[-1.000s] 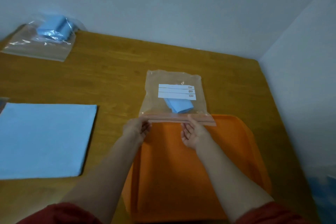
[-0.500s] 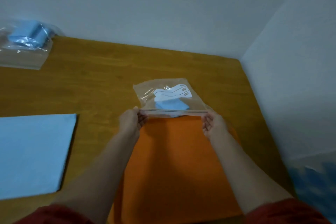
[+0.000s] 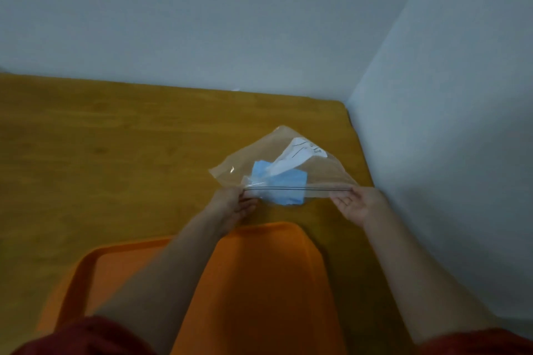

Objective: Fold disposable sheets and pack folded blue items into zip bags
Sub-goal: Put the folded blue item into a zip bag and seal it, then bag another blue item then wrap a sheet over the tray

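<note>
Over the wooden surface (image 3: 115, 153), a zip bag (image 3: 326, 173) holds the folded blue item (image 3: 277, 184). The left hand (image 3: 233, 204) and right hand (image 3: 357, 204) pinch its seal ends taut (probably to close it straight).

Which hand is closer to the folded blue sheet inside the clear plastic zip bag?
Left. The left hand pinches the seal of the clear plastic zip bag right beside the folded blue sheet; the right hand pinches the seal's far end, apart from the sheet.
</note>
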